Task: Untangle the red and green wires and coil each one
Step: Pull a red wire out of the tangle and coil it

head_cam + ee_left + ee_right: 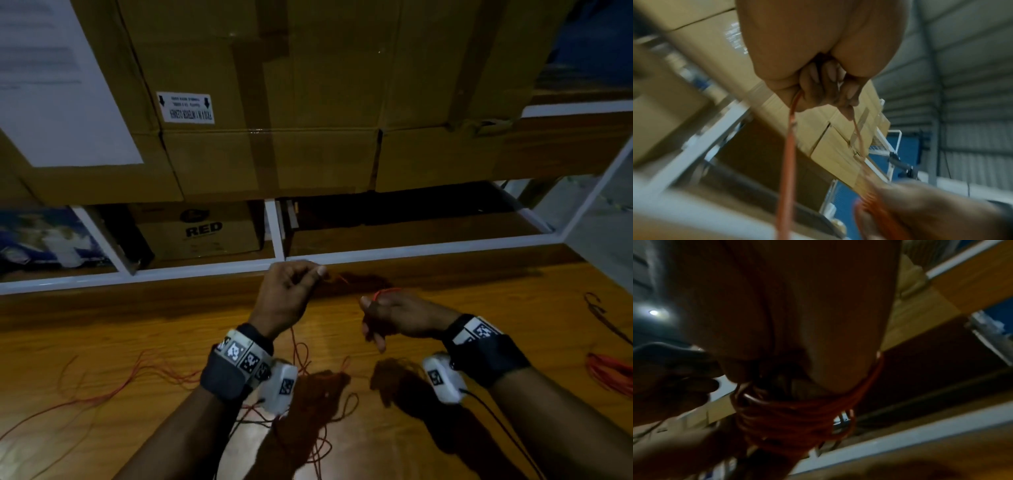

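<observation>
Both hands are up over the wooden table (pixel 445 342), apart from each other, each busy with the red wire (pixel 298 346). The left hand (pixel 287 294) is curled, pinching a thin strand near its fingertips; the left wrist view shows that strand (pixel 787 162) dropping straight down out of the closed fingers (pixel 830 87), orange-red and smooth. The right hand (pixel 394 318) has its fingers wrapped in several tight turns of the same wire (pixel 797 415), a neat little bundle of loops, deep red in the dim light. A short span (pixel 387 292) arches above the right thumb. Loose wire sprawls in thin curls across the tabletop below both wrists and off to the left. Another red-orange bunch (pixel 609 373) lies at the table's right edge, with a dark wire (pixel 599 315) just beyond it; its colour I can't make out.
</observation>
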